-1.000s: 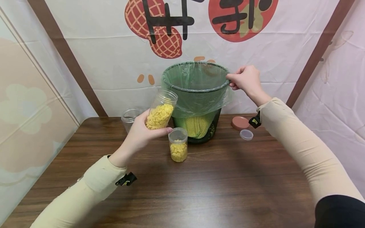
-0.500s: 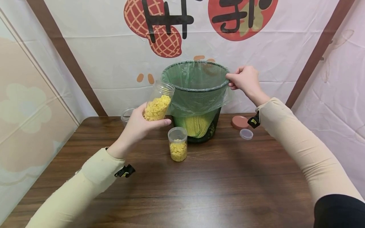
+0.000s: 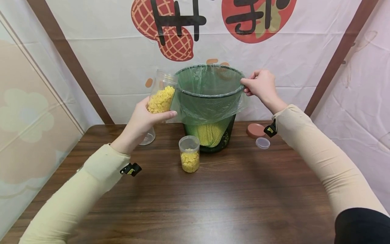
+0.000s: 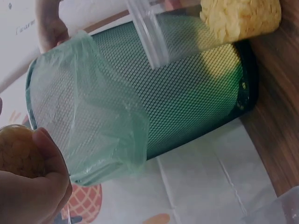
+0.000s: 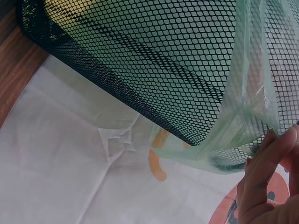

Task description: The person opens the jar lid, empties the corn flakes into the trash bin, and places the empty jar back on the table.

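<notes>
My left hand (image 3: 141,117) grips a clear plastic jar (image 3: 161,96), partly filled with yellow flakes and raised beside the bin's left rim. The jar leans right, its uncapped mouth toward the bin. In the left wrist view the thumb lies along the jar's base (image 4: 18,151). A black mesh bin (image 3: 226,130) stands at the back, lined with a green plastic bag (image 3: 204,110) folded over the rim; yellow shows low inside through the mesh. At the rim's right side, my right hand (image 3: 262,86) pinches the bag's edge, also seen in the right wrist view (image 5: 266,182).
A smaller uncapped jar (image 3: 190,157) of yellow flakes stands in front of the bin. Behind the left hand is another clear jar (image 3: 148,138), mostly hidden. A reddish lid (image 3: 255,130) and a small translucent lid (image 3: 262,143) lie right of the bin on the wooden table (image 3: 213,196).
My left hand has lifted the jar of flakes up and to the left, from just above the smaller jar to beside the bin's rim. The right hand has stayed at the rim.
</notes>
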The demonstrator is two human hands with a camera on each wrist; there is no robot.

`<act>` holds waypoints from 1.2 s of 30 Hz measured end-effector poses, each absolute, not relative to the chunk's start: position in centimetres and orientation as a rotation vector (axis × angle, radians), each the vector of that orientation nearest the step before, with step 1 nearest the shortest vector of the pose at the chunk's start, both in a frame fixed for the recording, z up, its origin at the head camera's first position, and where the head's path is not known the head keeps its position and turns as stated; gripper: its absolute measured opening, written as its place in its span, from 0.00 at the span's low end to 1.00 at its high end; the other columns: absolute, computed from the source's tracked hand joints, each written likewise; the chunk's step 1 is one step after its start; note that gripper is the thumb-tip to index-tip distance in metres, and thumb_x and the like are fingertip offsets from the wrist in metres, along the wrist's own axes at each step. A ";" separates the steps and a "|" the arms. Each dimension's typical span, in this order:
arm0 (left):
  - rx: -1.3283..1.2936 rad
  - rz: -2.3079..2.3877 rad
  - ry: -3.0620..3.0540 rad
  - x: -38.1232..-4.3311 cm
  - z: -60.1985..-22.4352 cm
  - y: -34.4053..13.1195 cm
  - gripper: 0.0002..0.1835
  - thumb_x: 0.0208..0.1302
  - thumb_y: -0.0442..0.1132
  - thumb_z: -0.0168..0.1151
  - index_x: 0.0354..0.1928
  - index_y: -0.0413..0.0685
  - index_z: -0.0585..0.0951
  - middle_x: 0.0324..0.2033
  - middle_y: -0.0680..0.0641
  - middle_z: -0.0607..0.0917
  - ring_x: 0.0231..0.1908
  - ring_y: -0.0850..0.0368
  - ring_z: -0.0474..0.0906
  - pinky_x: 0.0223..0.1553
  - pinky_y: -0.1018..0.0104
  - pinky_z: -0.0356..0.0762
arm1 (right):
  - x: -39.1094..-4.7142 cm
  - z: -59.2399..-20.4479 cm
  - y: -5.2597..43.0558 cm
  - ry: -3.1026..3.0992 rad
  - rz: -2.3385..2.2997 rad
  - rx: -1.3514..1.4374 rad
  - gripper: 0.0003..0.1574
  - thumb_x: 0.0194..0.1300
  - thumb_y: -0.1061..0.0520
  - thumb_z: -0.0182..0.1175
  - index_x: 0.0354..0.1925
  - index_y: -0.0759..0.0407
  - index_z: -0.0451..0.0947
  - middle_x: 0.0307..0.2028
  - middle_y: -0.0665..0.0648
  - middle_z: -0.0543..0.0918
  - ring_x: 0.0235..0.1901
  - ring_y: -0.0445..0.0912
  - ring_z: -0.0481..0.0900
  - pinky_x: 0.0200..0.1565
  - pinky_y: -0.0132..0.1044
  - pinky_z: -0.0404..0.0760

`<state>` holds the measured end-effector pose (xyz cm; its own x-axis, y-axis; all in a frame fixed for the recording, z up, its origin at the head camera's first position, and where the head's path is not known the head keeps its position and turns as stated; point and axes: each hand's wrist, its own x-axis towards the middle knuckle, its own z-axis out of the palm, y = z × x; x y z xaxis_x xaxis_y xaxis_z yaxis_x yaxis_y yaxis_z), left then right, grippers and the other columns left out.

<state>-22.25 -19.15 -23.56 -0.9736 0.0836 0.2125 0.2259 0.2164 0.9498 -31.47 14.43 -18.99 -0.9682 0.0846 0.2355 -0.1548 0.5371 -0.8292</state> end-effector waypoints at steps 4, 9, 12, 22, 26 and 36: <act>-0.328 -1.914 -2.336 -22.8 -22.7 -19.2 0.26 0.50 0.41 0.73 0.51 0.50 0.73 0.35 0.52 0.77 0.33 0.60 0.73 0.34 0.68 0.74 | -31.5 -19.0 14.5 -2.538 1.384 0.068 0.08 0.58 0.57 0.55 0.27 0.60 0.70 0.09 0.42 0.76 0.12 0.33 0.76 0.27 0.33 0.83; -0.410 -2.107 -2.188 -23.2 -21.7 -19.1 0.23 0.55 0.33 0.65 0.53 0.44 0.71 0.39 0.49 0.75 0.35 0.60 0.72 0.35 0.70 0.74 | -31.5 -19.1 14.6 -2.533 1.385 0.075 0.08 0.59 0.57 0.55 0.27 0.61 0.70 0.09 0.43 0.76 0.12 0.34 0.76 0.25 0.31 0.82; -0.457 -2.189 -2.103 -23.5 -21.2 -19.0 0.22 0.55 0.28 0.59 0.53 0.43 0.70 0.40 0.49 0.74 0.37 0.60 0.72 0.35 0.71 0.74 | -31.6 -19.2 14.7 -2.526 1.397 0.079 0.08 0.59 0.58 0.56 0.27 0.61 0.69 0.09 0.43 0.76 0.12 0.34 0.76 0.24 0.30 0.81; -0.401 -1.818 -2.314 -24.7 -19.6 -18.9 0.20 0.58 0.38 0.62 0.49 0.47 0.66 0.39 0.50 0.74 0.33 0.62 0.74 0.33 0.71 0.74 | -31.5 -19.3 14.6 -2.509 1.388 0.073 0.07 0.58 0.58 0.55 0.27 0.60 0.69 0.09 0.43 0.76 0.12 0.34 0.76 0.26 0.32 0.82; -0.369 -1.822 -2.280 -25.1 -19.2 -18.7 0.23 0.57 0.39 0.64 0.45 0.51 0.59 0.39 0.46 0.74 0.30 0.62 0.77 0.32 0.70 0.76 | -31.5 -19.4 14.5 -2.485 1.401 0.088 0.07 0.58 0.59 0.54 0.27 0.60 0.68 0.09 0.43 0.75 0.12 0.34 0.76 0.24 0.30 0.81; -0.393 -1.773 -2.234 -26.1 -18.6 -18.8 0.24 0.55 0.43 0.68 0.44 0.54 0.62 0.35 0.47 0.78 0.29 0.60 0.78 0.31 0.69 0.76 | -31.5 -19.5 14.4 -2.454 1.407 0.100 0.07 0.58 0.60 0.55 0.26 0.60 0.67 0.09 0.43 0.75 0.11 0.34 0.75 0.21 0.29 0.80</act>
